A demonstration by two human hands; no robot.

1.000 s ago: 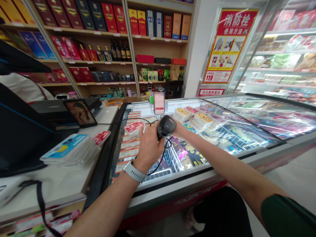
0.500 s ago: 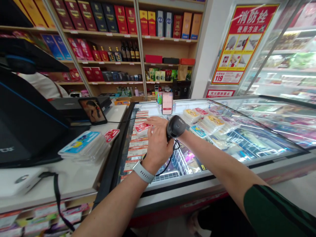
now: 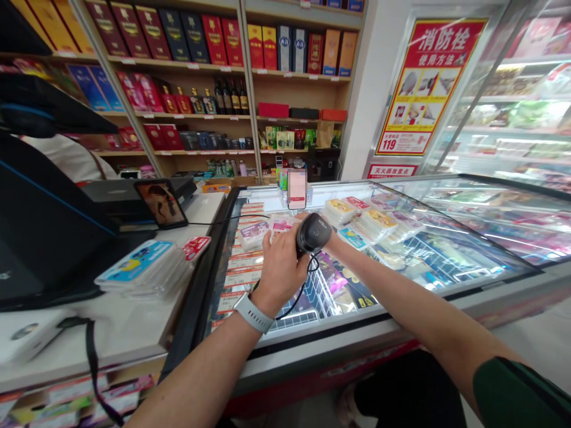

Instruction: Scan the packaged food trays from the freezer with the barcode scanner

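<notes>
One black plastic handheld scanner (image 3: 314,232) is gripped in the curled left hand (image 3: 282,264) above the long glass-topped freezer (image 3: 339,345); behind it, the mostly hidden right hand (image 3: 304,216) is near a pink-and-white flat packet (image 3: 282,227), its grip impossible to tell

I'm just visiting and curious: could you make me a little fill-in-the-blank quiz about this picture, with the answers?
1. The person's left hand grips a black handheld ____.
2. A pale watch strap circles the person's ____ wrist.
3. The large red poster shows the three-digit number ____.

Missing words: scanner; left; 119.
</notes>
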